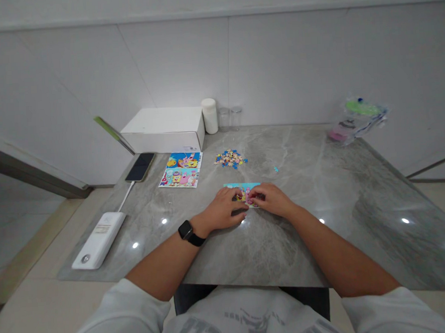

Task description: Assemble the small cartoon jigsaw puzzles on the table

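A small, partly assembled cartoon jigsaw puzzle (242, 186) lies flat on the table, its middle partly covered by my fingers. My left hand (225, 209) rests at its left side, thumb and forefinger apart with the fingertips at the puzzle. From the right, my right hand (272, 199) reaches over the puzzle with its fingers curled and pinched together. Whatever may be between those fingertips is too small to make out. Beyond the puzzle is a heap of loose jigsaw pieces (230, 158). A few light-blue pieces (276, 169) lie apart to the right.
A printed cartoon picture sheet (181, 171) lies left of the heap. Behind it stand a white box (163, 125), a white bottle (210, 117) and two clear glasses (230, 120). A phone (140, 167) is cabled to a power bank (99, 241). A plastic bag (357, 121) sits at the back right.
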Demonstrator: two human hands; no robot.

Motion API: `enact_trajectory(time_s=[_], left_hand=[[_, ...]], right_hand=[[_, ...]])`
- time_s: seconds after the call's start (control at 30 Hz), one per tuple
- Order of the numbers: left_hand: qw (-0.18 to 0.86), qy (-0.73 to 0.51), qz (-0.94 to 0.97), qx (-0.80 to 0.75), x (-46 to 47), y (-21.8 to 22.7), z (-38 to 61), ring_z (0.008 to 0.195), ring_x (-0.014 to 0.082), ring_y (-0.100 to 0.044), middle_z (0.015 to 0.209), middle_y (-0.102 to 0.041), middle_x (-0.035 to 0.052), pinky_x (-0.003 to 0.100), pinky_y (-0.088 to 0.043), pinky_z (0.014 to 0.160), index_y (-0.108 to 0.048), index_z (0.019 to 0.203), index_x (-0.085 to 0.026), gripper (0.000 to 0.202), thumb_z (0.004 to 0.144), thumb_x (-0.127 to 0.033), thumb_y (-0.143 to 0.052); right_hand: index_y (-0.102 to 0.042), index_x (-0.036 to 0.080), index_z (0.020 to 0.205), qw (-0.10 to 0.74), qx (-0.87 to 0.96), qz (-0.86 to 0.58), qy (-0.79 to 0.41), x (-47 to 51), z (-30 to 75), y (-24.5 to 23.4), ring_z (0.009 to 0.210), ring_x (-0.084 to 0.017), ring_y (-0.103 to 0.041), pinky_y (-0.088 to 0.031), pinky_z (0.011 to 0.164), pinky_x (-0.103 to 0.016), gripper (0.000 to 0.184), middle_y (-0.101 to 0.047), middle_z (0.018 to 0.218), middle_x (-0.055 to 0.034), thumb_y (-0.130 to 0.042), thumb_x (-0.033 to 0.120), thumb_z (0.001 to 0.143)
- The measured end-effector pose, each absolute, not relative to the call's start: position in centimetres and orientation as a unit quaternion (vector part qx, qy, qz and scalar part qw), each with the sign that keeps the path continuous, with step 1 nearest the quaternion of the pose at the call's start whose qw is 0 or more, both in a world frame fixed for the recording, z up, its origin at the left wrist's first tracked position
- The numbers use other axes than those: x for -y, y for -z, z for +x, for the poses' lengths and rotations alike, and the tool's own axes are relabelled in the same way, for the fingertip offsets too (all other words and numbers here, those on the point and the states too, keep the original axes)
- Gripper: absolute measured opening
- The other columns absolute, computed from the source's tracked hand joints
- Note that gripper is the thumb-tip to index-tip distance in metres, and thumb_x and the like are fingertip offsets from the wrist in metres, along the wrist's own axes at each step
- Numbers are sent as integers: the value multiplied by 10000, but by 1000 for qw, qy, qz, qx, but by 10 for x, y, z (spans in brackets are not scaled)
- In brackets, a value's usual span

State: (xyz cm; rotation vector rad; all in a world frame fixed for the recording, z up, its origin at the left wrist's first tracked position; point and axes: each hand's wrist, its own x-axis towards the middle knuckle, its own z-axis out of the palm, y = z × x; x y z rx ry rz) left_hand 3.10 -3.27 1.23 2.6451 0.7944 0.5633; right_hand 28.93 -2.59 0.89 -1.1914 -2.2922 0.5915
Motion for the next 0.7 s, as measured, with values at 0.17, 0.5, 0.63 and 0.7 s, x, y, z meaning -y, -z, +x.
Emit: enact_trajectory(time_s=[0.17, 0.5, 0.63, 0.7], left_hand=[[162, -195, 925, -282, 33, -12, 31, 1259, 290, -548, 1346, -608, 93, 497, -418, 1142, -798, 1216, -329, 290, 972, -428, -678], [170, -201, 923, -279, 33, -14, 31, 1248, 291, -560, 1335, -619, 91, 513, -430, 1136, -802, 1195, -328, 272, 962, -411, -691], [174, -199, 923, -278, 33, -16, 32, 1230, 283, -568, 1326, -620, 88, 504, -428, 1141, -805, 1178, -322, 259, 964, -403, -685], [175, -202, 923, -276, 34, -17, 32, 1230, 282, -567, 1331, -618, 87, 503, -426, 1144, -804, 1178, -320, 258, 965, -403, -684]], right_hand=[[-787, 245, 921, 237, 840, -447, -195, 26, 289, -7, 821, -188, -675, -436, 842, -328, 65, -789, 880, -18, -742, 199, 906], [-783, 252, 973, 220, 837, -462, -193, 25, 287, -2, 853, -195, -672, -442, 861, -344, 99, -790, 926, -28, -708, 214, 921], [-779, 248, 982, 214, 840, -473, -158, 25, 286, 2, 911, -206, -663, -426, 877, -347, 85, -770, 939, -39, -720, 224, 926], [-780, 247, 1001, 212, 839, -480, -143, 25, 285, 3, 935, -213, -657, -423, 870, -346, 87, -756, 954, -49, -720, 245, 938]])
